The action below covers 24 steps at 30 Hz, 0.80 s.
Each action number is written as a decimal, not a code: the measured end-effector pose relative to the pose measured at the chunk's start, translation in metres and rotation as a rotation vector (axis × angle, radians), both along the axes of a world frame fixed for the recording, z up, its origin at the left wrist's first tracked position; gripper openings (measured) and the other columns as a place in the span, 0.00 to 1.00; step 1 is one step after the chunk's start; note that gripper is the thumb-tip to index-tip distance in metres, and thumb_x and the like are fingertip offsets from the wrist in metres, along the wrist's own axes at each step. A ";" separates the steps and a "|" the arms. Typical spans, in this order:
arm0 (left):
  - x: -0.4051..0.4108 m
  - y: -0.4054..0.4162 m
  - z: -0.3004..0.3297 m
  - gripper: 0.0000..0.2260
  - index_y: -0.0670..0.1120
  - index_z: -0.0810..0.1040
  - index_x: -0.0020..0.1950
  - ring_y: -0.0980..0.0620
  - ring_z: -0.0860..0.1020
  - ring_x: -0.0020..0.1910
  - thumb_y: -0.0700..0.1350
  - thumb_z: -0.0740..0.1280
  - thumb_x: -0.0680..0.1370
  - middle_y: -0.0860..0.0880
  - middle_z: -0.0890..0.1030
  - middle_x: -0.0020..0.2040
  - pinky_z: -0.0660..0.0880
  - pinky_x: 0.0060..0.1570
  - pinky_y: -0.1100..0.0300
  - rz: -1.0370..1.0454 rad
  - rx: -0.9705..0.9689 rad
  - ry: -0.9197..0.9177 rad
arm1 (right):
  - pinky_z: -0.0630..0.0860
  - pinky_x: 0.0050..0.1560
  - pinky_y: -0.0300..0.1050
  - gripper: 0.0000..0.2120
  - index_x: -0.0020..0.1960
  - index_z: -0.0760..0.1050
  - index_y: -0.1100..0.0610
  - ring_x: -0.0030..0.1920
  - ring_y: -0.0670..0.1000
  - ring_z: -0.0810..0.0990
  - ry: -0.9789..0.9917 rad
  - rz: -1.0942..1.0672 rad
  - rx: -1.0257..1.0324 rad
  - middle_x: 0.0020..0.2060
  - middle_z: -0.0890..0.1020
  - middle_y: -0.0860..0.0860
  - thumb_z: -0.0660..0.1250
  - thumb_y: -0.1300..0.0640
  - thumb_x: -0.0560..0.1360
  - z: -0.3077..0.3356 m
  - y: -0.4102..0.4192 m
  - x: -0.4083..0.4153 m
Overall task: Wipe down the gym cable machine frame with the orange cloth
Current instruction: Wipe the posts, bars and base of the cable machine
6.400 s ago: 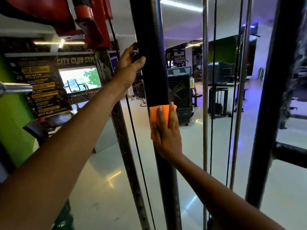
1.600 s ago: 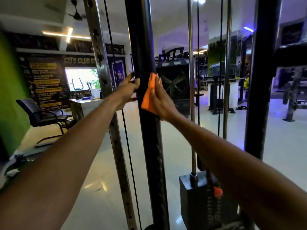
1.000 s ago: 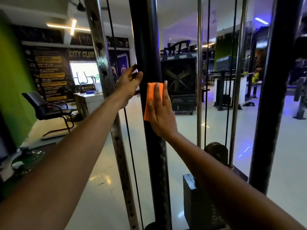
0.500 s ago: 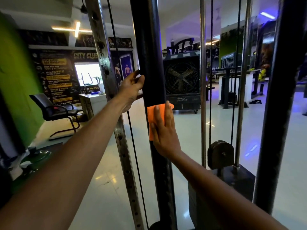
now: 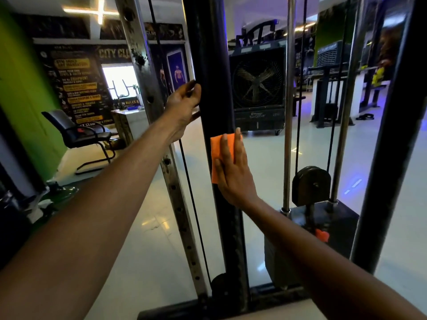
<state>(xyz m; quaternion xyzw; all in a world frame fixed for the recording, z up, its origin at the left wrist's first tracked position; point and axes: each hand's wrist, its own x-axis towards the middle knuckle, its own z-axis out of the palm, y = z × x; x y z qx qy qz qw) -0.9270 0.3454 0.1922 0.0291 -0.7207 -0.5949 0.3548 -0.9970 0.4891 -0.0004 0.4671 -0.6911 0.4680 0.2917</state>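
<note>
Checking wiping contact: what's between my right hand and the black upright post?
In the head view, the folded orange cloth lies pressed flat between the right hand and the black upright post.

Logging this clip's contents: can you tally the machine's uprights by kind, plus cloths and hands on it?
Thick black steel posts: 2
Perforated bare-metal upright: 1
Chrome guide rods: 2
Folded orange cloth: 1
Hands on the centre post: 2, left hand, right hand
Total: 8
</note>
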 end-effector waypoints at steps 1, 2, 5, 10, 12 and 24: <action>0.001 -0.001 -0.005 0.16 0.51 0.78 0.74 0.50 0.84 0.65 0.51 0.67 0.87 0.50 0.85 0.66 0.82 0.65 0.47 -0.001 -0.011 -0.009 | 0.76 0.72 0.71 0.34 0.89 0.42 0.49 0.88 0.60 0.45 0.011 0.007 -0.016 0.87 0.34 0.49 0.56 0.44 0.90 0.011 -0.003 -0.001; 0.002 -0.001 -0.008 0.16 0.51 0.78 0.74 0.50 0.84 0.65 0.51 0.67 0.87 0.51 0.85 0.66 0.82 0.65 0.47 0.002 -0.020 -0.018 | 0.75 0.73 0.71 0.34 0.89 0.43 0.50 0.88 0.61 0.46 0.020 0.007 -0.040 0.87 0.35 0.50 0.55 0.44 0.90 0.027 -0.005 -0.001; 0.001 -0.001 -0.013 0.16 0.51 0.77 0.74 0.50 0.83 0.65 0.52 0.66 0.87 0.51 0.84 0.66 0.83 0.63 0.50 0.021 -0.030 -0.024 | 0.62 0.81 0.72 0.33 0.89 0.47 0.57 0.88 0.62 0.44 0.070 -0.050 -0.106 0.87 0.40 0.59 0.57 0.47 0.90 0.068 -0.015 -0.004; -0.002 0.001 -0.016 0.15 0.51 0.78 0.74 0.49 0.83 0.65 0.51 0.65 0.88 0.50 0.84 0.66 0.83 0.64 0.48 0.034 -0.022 -0.021 | 0.53 0.83 0.69 0.33 0.87 0.52 0.64 0.88 0.63 0.42 0.153 -0.098 -0.053 0.87 0.45 0.64 0.58 0.50 0.89 0.015 -0.009 -0.006; -0.002 0.000 -0.016 0.14 0.51 0.78 0.73 0.49 0.84 0.65 0.49 0.66 0.87 0.50 0.85 0.66 0.82 0.65 0.47 0.039 -0.016 -0.022 | 0.57 0.83 0.70 0.33 0.87 0.50 0.62 0.88 0.62 0.42 0.146 -0.054 0.015 0.87 0.44 0.62 0.56 0.48 0.90 -0.014 -0.002 -0.004; 0.001 0.000 -0.027 0.15 0.50 0.77 0.74 0.52 0.83 0.65 0.47 0.67 0.87 0.51 0.85 0.65 0.82 0.64 0.52 -0.015 0.059 -0.026 | 0.79 0.70 0.67 0.35 0.88 0.42 0.59 0.88 0.61 0.47 0.018 0.097 -0.098 0.87 0.37 0.54 0.58 0.51 0.90 0.015 -0.001 -0.006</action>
